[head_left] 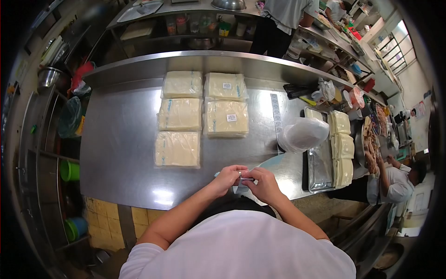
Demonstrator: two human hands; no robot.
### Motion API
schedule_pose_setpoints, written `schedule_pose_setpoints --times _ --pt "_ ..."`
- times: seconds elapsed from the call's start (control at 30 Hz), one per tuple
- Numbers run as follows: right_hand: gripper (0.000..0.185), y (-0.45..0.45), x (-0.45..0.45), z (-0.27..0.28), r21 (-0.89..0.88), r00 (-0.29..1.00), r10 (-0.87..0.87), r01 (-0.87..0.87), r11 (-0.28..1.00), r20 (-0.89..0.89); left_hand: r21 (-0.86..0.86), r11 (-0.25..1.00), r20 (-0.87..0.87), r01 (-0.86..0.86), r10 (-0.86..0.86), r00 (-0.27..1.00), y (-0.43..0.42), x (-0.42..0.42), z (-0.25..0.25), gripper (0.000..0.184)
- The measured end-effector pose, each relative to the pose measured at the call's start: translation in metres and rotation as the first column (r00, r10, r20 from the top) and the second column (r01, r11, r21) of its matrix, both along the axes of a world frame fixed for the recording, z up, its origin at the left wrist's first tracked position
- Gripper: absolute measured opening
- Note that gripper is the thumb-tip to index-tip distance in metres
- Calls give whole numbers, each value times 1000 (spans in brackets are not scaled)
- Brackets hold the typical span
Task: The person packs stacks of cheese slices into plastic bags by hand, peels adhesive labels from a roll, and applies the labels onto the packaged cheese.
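At the table's near edge, my left hand [230, 179] and my right hand [264, 185] meet with fingertips pinched together. Between them is a thin pale bluish strip [272, 162]; its far end rests on the steel table, and its exact kind is not clear. Ahead lie flat, clear-wrapped packs of pale yellow sheets in two columns. The right column's upper pack [226, 86] and lower pack [226, 119] each carry a small white printed label. No white label shows on the left column's near pack [178, 149]. A strip of printed labels [276, 111] lies flat to the right.
A bunched clear plastic bag [304, 134] sits on the right beside a metal tray [320, 169]. More wrapped pale packs [343, 149] line the tray's right side. A raised steel ledge [209, 60] borders the back. Co-workers stand at the far counter and at the right.
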State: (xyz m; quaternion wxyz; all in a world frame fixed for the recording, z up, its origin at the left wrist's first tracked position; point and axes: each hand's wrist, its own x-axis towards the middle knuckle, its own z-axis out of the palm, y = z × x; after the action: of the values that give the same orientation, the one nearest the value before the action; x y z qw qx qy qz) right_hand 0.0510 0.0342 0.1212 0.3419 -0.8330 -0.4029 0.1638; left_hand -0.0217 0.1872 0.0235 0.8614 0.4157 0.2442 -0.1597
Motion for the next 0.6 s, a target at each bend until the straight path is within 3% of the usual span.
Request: schedule_pose_setpoints --times 0.3,0.6 --pt "19 -10 -7 -3 67 999 4 -7 998 34 54 992 113 -113 106 988 -15 -1 -9 40" --pt "11 -26 -29 -12 84 981 -33 17 996 189 118 992 -13 -51 53 998 -27 1 -2 36"
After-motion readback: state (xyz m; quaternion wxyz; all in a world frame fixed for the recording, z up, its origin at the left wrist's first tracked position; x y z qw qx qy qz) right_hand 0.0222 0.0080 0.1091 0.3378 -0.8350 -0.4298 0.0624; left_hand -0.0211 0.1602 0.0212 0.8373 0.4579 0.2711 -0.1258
